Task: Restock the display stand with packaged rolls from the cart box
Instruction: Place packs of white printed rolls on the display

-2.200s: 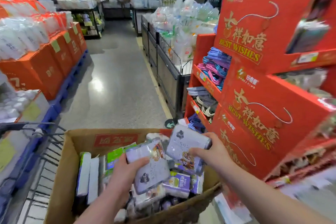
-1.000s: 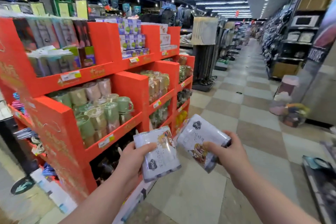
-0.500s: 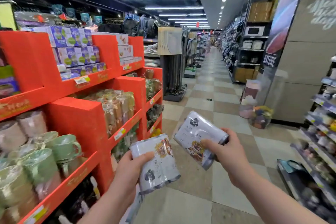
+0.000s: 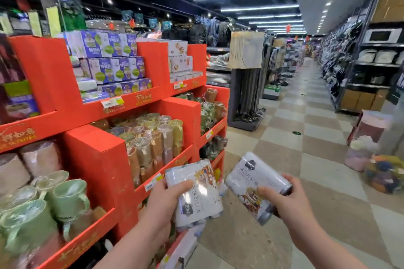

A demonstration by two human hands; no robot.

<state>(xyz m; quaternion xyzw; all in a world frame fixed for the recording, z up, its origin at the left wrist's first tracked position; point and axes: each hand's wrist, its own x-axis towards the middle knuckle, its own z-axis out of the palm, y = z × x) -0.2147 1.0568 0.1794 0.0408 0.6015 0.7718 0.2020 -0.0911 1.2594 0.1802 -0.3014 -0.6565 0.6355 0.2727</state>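
My left hand (image 4: 162, 203) grips a pale grey pack of rolls (image 4: 197, 194) with a cartoon print, held upright in front of the red display stand (image 4: 102, 159). Beside it, a second matching pack (image 4: 254, 183) lies tilted in the grip of my right hand (image 4: 290, 203), out over the aisle floor. On the stand's top tier sit white packs with a similar print (image 4: 180, 63), to the right of purple and green boxes (image 4: 113, 59). The cart box is out of view.
The stand's lower tiers hold wrapped tumblers (image 4: 153, 137) and green mugs (image 4: 63, 201). A grey hanging rack (image 4: 247, 81) stands just past the stand. The checkered aisle floor (image 4: 284, 142) runs ahead, with shelving (image 4: 367, 67) and bagged goods (image 4: 371, 155) on the right.
I turned away from the cart box with a pack in each hand and moved along the red stand. The upper tier with boxes and white packs has drawn closer.
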